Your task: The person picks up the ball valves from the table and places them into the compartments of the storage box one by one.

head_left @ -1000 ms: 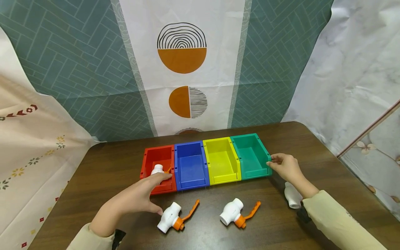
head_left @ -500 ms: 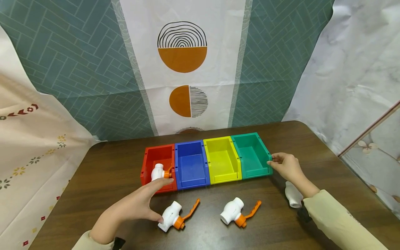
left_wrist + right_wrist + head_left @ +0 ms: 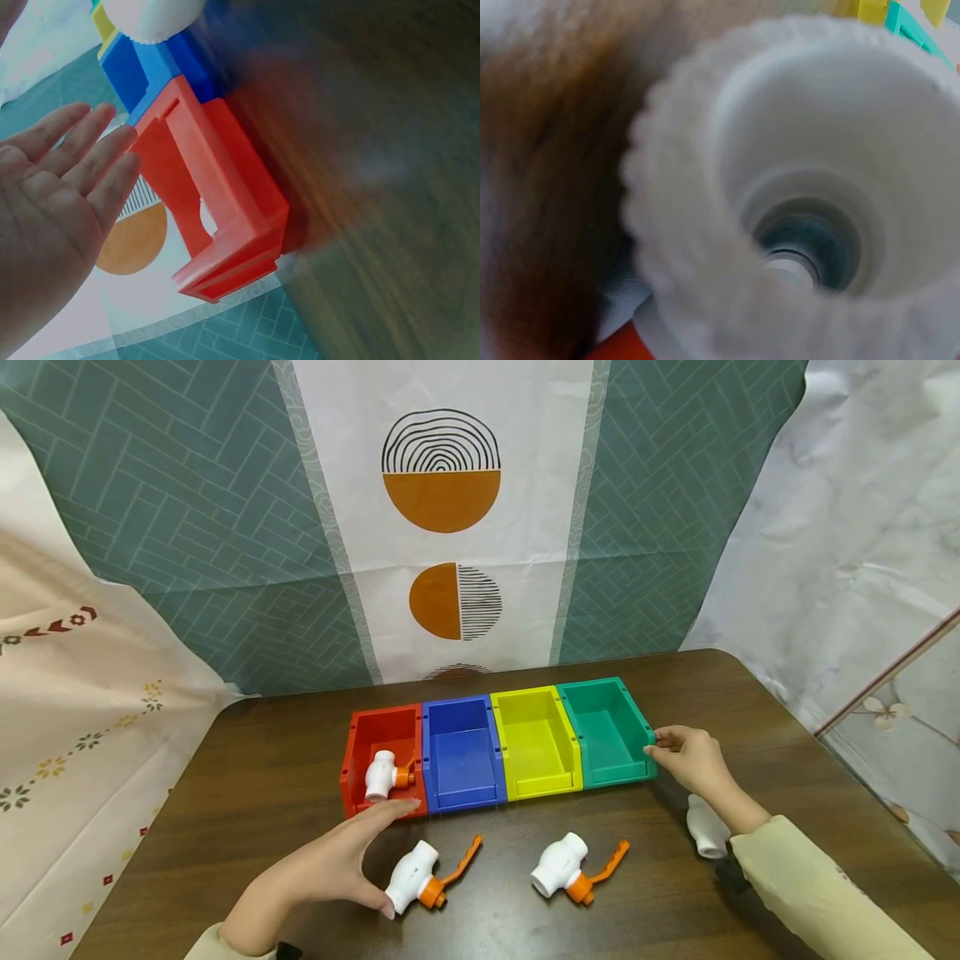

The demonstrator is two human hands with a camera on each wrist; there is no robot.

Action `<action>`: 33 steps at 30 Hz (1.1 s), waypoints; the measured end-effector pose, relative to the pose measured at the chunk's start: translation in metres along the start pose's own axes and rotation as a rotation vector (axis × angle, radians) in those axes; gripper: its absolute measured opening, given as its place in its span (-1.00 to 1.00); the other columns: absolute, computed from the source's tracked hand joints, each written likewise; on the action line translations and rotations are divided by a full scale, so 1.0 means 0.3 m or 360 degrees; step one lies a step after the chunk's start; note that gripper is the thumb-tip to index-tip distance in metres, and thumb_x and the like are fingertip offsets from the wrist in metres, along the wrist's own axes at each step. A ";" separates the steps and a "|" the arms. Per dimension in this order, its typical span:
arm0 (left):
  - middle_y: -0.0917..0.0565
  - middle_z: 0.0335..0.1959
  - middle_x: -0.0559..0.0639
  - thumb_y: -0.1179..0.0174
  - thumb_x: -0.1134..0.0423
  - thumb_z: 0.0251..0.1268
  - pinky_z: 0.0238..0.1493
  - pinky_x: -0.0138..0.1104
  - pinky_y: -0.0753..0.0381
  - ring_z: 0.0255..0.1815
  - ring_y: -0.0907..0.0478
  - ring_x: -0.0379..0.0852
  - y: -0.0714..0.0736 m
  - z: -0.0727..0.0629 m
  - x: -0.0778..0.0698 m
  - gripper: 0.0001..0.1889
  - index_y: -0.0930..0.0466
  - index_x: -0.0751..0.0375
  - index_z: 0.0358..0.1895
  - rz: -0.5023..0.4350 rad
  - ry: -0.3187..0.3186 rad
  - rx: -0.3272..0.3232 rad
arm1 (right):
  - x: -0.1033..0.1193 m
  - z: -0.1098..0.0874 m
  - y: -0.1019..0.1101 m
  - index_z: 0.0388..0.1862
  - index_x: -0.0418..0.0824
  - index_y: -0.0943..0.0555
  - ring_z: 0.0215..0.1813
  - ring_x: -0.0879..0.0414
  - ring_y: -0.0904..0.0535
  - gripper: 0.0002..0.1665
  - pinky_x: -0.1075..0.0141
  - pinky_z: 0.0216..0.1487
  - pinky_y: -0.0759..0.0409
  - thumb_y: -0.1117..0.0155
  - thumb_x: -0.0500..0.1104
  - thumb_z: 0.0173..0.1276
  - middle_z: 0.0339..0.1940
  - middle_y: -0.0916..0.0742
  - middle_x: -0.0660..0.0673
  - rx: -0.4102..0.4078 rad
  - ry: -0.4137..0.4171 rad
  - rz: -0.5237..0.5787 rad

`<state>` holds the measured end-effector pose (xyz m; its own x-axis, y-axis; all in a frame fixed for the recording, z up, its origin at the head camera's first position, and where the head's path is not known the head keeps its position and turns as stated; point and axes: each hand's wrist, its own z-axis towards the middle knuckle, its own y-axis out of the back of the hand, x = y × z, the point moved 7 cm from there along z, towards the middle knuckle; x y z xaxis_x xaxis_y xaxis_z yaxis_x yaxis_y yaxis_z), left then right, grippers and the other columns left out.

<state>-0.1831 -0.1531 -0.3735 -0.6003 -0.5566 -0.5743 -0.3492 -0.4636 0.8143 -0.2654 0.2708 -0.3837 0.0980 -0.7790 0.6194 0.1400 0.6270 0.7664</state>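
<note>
In the head view, my left hand [image 3: 330, 868] hovers in front of the red bin [image 3: 362, 735], fingers stretched and thumb apart. Its thumb tip is at the left end of a white ball valve [image 3: 412, 875] with an orange lever; whether they touch I cannot tell. The left wrist view shows that hand's fingers [image 3: 109, 176] extended beside the red bin. Another ball valve [image 3: 380, 775] lies inside the red bin. My right hand [image 3: 692, 762] grips the right edge of the green bin [image 3: 606, 727]. Under the right wrist lies another ball valve [image 3: 707, 828], its ribbed socket [image 3: 682, 187] filling the right wrist view.
A blue bin [image 3: 461, 745] and a yellow bin [image 3: 532, 737] stand joined between the red and green ones. One more ball valve [image 3: 561, 864] lies in front of the yellow bin. Patterned cloth [image 3: 465, 527] hangs behind the brown table [image 3: 292, 760].
My left hand has drawn back from the red bin, uncovering the ball valve inside. Its thumb stays by the left front valve. My right hand keeps its grip on the green bin.
</note>
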 end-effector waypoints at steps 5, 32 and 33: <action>-0.40 0.31 0.13 -0.59 0.01 -0.33 0.26 -0.18 -0.44 0.26 -0.38 0.04 -0.021 -0.001 0.010 0.07 -0.24 0.30 0.36 -0.0042 -0.0015 0.0025 | -0.001 0.000 0.001 -0.03 -0.55 -0.56 -0.14 -0.27 -0.64 -0.59 0.01 -0.22 -0.66 -0.29 -0.24 0.27 -0.18 -0.71 -0.43 -0.0006 0.0007 -0.0003; -0.45 0.28 0.09 -0.56 -0.01 -0.27 0.25 -0.17 -0.45 0.25 -0.40 0.01 -0.098 -0.001 0.036 0.00 -0.29 0.27 0.34 -0.0040 -0.0050 0.0156 | 0.000 0.005 -0.002 -0.03 -0.55 -0.56 -0.13 -0.27 -0.64 -0.59 0.02 -0.22 -0.66 -0.29 -0.23 0.28 -0.18 -0.70 -0.43 0.0005 -0.0012 -0.0017; -0.44 0.28 0.08 -0.56 -0.01 -0.27 0.25 -0.17 -0.44 0.25 -0.39 0.00 -0.100 -0.001 0.037 0.00 -0.29 0.27 0.34 -0.0049 -0.0035 0.0170 | 0.000 0.005 -0.002 -0.03 -0.55 -0.56 -0.14 -0.27 -0.64 -0.59 0.02 -0.22 -0.66 -0.29 -0.23 0.28 -0.18 -0.70 -0.43 0.0006 -0.0010 -0.0017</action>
<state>-0.1790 -0.1456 -0.4045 -0.6034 -0.5271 -0.5984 -0.4420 -0.4035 0.8012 -0.2671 0.2704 -0.3840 0.0904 -0.7855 0.6122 0.1375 0.6187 0.7735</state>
